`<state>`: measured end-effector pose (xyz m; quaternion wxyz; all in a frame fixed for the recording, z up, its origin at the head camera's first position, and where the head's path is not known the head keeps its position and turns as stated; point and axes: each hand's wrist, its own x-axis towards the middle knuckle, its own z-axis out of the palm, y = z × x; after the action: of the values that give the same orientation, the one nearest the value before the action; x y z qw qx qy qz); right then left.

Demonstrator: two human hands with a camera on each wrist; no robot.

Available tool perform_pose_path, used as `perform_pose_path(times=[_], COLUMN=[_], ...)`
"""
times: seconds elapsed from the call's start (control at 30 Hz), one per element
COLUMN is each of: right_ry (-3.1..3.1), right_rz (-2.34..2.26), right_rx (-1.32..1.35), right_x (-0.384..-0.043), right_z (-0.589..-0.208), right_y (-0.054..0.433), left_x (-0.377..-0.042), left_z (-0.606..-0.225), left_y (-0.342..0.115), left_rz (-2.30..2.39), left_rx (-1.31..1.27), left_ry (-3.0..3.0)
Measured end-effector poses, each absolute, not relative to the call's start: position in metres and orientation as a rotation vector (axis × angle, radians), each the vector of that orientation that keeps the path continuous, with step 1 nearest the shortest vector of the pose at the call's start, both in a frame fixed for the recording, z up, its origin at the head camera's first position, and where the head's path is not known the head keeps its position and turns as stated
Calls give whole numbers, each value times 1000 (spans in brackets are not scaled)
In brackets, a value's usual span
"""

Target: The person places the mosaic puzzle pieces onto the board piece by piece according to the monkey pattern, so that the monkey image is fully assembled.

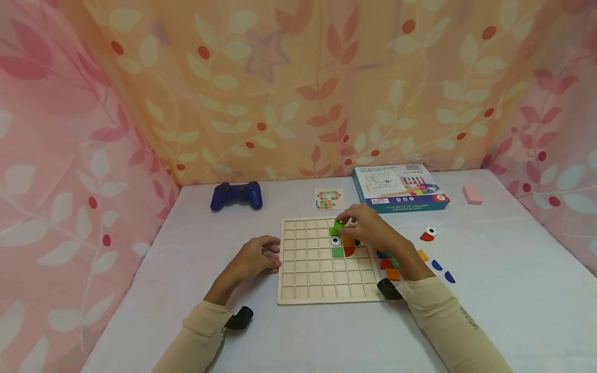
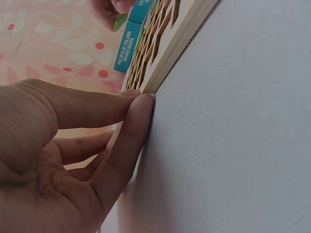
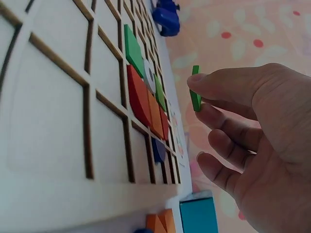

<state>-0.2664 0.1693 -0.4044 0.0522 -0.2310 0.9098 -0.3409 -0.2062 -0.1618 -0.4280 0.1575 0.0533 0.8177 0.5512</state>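
Note:
A light wooden grid board (image 1: 303,280) lies flat on the table. My left hand (image 1: 254,256) holds its left edge, with thumb and a finger meeting at the rim (image 2: 163,60) in the left wrist view. Above the board's far part, my right hand (image 1: 366,225) pinches a small green tile (image 3: 195,90) between thumb and fingertips. Set in cells below are a green tile (image 1: 338,252), a round eye tile (image 1: 336,241), a red curved tile (image 1: 349,252), an orange tile (image 1: 347,241) and a blue piece (image 3: 158,150), partly hidden by my hand in the head view.
Loose coloured tiles (image 1: 393,274) lie right of the board, partly under my right forearm. Farther right are another eye tile (image 1: 431,231) and blue half-rounds (image 1: 436,264). Along the back stand a blue game controller (image 1: 237,196), a pattern card (image 1: 329,199), a flat box (image 1: 401,189) and a pink block (image 1: 472,195).

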Motion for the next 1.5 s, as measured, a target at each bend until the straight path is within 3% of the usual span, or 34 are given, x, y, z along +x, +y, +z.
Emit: perform_pose_path(times=[0.73, 1.5], right_ry=[2716, 2682], right_rz=[-871, -885], right_rx=[-804, -784], right_x=[-282, -284], right_z=[-407, -406], right_y=[132, 134], left_x=[-209, -209], left_z=[-429, -432], left_y=[-160, -160], left_rz=[1583, 1589], left_rx=[122, 130], left_ry=[2350, 2349])
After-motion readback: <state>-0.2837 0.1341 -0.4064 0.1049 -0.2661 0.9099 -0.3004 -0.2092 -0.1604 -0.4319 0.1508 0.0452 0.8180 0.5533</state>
